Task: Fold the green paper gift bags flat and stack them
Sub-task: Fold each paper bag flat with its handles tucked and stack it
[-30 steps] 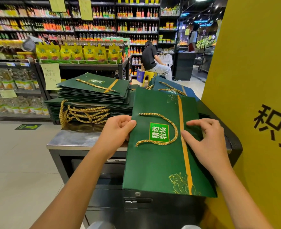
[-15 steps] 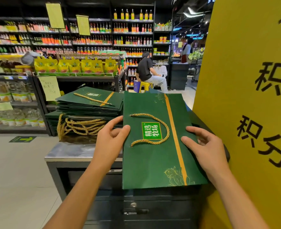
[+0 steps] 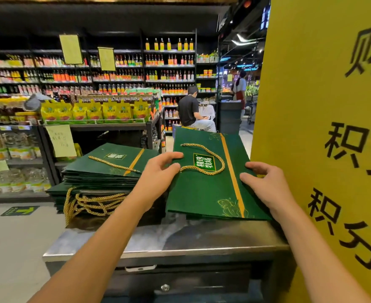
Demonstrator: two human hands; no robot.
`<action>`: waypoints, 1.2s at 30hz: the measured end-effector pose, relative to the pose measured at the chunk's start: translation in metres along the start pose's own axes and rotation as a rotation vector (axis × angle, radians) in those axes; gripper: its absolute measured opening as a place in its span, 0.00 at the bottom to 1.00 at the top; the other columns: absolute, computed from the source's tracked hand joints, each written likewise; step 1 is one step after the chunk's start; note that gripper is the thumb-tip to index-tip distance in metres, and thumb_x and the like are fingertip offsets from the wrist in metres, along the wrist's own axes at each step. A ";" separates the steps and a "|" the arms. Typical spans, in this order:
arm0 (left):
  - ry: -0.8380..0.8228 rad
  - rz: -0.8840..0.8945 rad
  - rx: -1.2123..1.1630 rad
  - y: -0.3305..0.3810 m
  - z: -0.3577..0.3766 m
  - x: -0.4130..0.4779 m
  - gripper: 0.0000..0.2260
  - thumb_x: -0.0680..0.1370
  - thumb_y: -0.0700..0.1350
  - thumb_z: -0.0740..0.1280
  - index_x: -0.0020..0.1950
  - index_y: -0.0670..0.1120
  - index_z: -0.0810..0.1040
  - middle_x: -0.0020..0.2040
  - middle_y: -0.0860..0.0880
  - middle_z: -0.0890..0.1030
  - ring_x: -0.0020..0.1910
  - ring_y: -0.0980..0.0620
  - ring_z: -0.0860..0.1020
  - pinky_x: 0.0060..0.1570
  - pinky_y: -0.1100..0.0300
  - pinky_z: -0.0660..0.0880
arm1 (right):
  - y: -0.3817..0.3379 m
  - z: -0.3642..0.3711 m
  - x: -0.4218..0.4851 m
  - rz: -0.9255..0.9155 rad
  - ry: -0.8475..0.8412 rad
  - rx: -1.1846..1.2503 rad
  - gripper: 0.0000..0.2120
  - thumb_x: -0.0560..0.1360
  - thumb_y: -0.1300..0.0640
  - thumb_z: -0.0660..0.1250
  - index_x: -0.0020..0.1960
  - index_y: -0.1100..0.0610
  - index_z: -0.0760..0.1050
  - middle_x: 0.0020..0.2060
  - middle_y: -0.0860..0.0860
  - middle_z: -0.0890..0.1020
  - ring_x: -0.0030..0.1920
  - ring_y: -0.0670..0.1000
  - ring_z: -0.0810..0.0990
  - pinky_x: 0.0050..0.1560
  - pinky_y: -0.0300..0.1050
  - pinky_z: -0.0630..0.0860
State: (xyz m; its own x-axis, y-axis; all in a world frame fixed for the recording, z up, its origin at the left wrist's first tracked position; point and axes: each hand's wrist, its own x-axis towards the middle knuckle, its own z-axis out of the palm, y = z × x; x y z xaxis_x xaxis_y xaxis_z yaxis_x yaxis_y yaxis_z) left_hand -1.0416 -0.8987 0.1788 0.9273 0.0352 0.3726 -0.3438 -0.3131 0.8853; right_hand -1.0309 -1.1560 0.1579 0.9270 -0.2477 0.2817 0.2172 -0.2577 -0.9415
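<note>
A flat green gift bag (image 3: 210,189) with a gold stripe, a gold rope handle and a white-lettered label lies on the metal counter (image 3: 158,243), on top of other flat bags. My left hand (image 3: 158,171) grips its left edge, thumb on top. My right hand (image 3: 265,184) holds its right edge, fingers spread on the paper. To the left stands a tall stack of folded green bags (image 3: 106,171), their gold handles hanging over the front.
A big yellow sign board (image 3: 324,127) with black characters rises close on the right. Store shelves (image 3: 88,84) with bottles and packets fill the background. One person (image 3: 191,112) sits behind the counter and another stands far back. Grey floor lies to the left.
Both hands have slid the flat bag away from me, fully onto the counter. Its near edge no longer hangs over the counter's front.
</note>
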 end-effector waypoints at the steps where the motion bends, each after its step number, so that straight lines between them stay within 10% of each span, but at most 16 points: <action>1: -0.010 -0.008 0.025 0.002 0.002 0.013 0.14 0.82 0.40 0.64 0.63 0.54 0.81 0.46 0.52 0.80 0.27 0.60 0.69 0.28 0.68 0.66 | -0.001 0.001 0.012 0.000 -0.002 -0.048 0.19 0.75 0.60 0.74 0.66 0.54 0.78 0.57 0.48 0.79 0.54 0.51 0.81 0.52 0.50 0.81; 9: -0.080 -0.046 0.192 0.004 0.029 0.101 0.17 0.84 0.41 0.58 0.72 0.49 0.75 0.42 0.51 0.78 0.23 0.62 0.70 0.24 0.68 0.65 | -0.006 0.013 0.095 0.013 -0.059 -0.307 0.22 0.78 0.58 0.70 0.71 0.58 0.73 0.68 0.55 0.76 0.57 0.52 0.75 0.55 0.48 0.73; 12: -0.162 -0.039 0.351 -0.005 0.037 0.119 0.19 0.86 0.43 0.55 0.76 0.48 0.71 0.65 0.48 0.78 0.47 0.52 0.79 0.42 0.63 0.70 | 0.003 0.020 0.108 0.005 -0.091 -0.402 0.22 0.78 0.57 0.69 0.71 0.58 0.73 0.68 0.54 0.76 0.64 0.55 0.76 0.59 0.48 0.74; 19: -0.282 -0.107 0.642 -0.037 0.047 0.134 0.24 0.87 0.56 0.50 0.82 0.49 0.59 0.79 0.45 0.66 0.74 0.41 0.68 0.72 0.51 0.66 | 0.037 0.032 0.110 0.019 -0.209 -0.544 0.23 0.79 0.51 0.69 0.71 0.57 0.73 0.68 0.54 0.77 0.66 0.55 0.76 0.67 0.52 0.74; 36: -0.487 -0.005 1.104 -0.069 0.092 0.141 0.26 0.84 0.61 0.47 0.83 0.60 0.50 0.83 0.45 0.41 0.81 0.40 0.37 0.78 0.44 0.38 | 0.078 0.063 0.130 -0.078 -0.465 -0.937 0.38 0.76 0.24 0.43 0.82 0.39 0.45 0.83 0.53 0.49 0.82 0.55 0.46 0.80 0.57 0.47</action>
State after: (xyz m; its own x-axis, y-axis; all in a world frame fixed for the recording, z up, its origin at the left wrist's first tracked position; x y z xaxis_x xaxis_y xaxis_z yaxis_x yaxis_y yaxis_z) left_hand -0.8732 -0.9598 0.1449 0.9686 -0.2481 0.0156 -0.2486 -0.9651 0.0825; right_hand -0.8742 -1.1499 0.1098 0.9899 0.1330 0.0496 0.1419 -0.9267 -0.3481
